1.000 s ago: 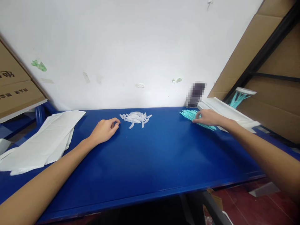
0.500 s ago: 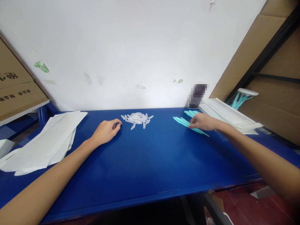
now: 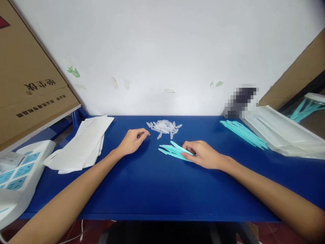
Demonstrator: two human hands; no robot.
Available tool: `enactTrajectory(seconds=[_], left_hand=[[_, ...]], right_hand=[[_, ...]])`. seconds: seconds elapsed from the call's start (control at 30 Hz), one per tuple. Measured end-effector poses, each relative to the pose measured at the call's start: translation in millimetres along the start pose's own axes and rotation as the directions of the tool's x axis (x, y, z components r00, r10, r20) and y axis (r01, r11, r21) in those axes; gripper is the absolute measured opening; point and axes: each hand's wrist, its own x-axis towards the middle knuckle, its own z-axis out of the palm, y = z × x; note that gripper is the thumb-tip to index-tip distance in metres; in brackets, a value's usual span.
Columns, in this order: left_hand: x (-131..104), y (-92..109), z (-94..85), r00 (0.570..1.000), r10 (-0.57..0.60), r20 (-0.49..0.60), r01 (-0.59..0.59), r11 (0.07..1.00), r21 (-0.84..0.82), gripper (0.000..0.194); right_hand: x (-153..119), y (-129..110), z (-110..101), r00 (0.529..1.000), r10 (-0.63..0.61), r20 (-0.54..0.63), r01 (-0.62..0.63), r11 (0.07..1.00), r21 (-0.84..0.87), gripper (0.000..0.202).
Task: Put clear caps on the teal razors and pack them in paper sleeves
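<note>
My right hand [image 3: 200,154] is closed around a small bunch of thin turquoise sticks [image 3: 172,151], held low over the blue table. Their slim ends fan out to the left; the other ends are hidden by the palm. My left hand [image 3: 133,140] rests on the table with fingers curled and fingertips close to the thumb, and nothing shows between them. Just right of it and farther back lies a loose heap of small, translucent white pieces [image 3: 164,126], long and narrow. More turquoise sticks [image 3: 243,134] lie in a row on the table's right side.
White paper sheets [image 3: 78,145] lie at left, near a white power strip [image 3: 33,183] and a printed cardboard box [image 3: 38,78]. At right are a shallow white tray [image 3: 284,135] and a clear container with turquoise sticks [image 3: 308,108]. A white wall [image 3: 162,51] bounds the back.
My right hand has moved from the turquoise sticks at right to the table's middle, bringing a bunch along. My left hand stays beside the white heap. The view has turned left.
</note>
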Motion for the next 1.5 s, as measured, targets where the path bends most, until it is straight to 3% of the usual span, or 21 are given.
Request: enactTrajectory(seconds=[0.17, 0.3, 0.43, 0.53, 0.7, 1.13, 1.3, 1.5], left_hand=[[-5.8, 3.9, 6.2, 0.996, 0.085, 0.001, -0.085, 0.996, 0.002, 0.039], [-10.9, 9.4, 10.8, 0.954, 0.299, -0.032, -0.294, 0.950, 0.110, 0.036], [-16.5, 17.8, 17.4, 0.898, 0.430, 0.098, -0.441, 0.883, 0.161, 0.036], [-18.9, 22.4, 22.0, 0.909, 0.368, 0.195, -0.398, 0.906, 0.146, 0.043], [-18.9, 25.4, 26.2, 0.921, 0.312, 0.232, -0.350, 0.925, 0.144, 0.051], [-15.4, 19.8, 23.1, 0.958, 0.284, 0.050, -0.285, 0.958, 0.024, 0.040], [-15.1, 18.6, 23.0, 0.953, 0.285, 0.100, -0.292, 0.954, 0.064, 0.041], [-15.5, 17.9, 26.6, 0.936, 0.329, 0.125, -0.343, 0.933, 0.111, 0.040]], right_hand=[[-2.5, 8.4, -5.6, 0.995, 0.092, -0.029, -0.091, 0.995, 0.036, 0.031], [-1.0, 8.1, -6.8, 0.995, 0.092, -0.041, -0.095, 0.994, -0.058, 0.033], [-0.4, 8.4, -4.0, 0.992, 0.106, -0.071, -0.111, 0.992, -0.061, 0.031], [0.0, 9.0, -3.1, 0.985, 0.146, -0.093, -0.153, 0.986, -0.062, 0.030], [1.2, 8.5, -1.9, 0.966, 0.220, -0.137, -0.236, 0.966, -0.108, 0.028], [-5.1, -11.2, 5.0, 0.995, 0.029, -0.092, -0.027, 0.999, 0.029, 0.030], [-3.8, -5.1, 1.4, 0.978, 0.146, -0.146, -0.152, 0.988, -0.027, 0.031], [-3.1, -0.8, 2.3, 0.979, 0.132, -0.155, -0.156, 0.976, -0.154, 0.026]])
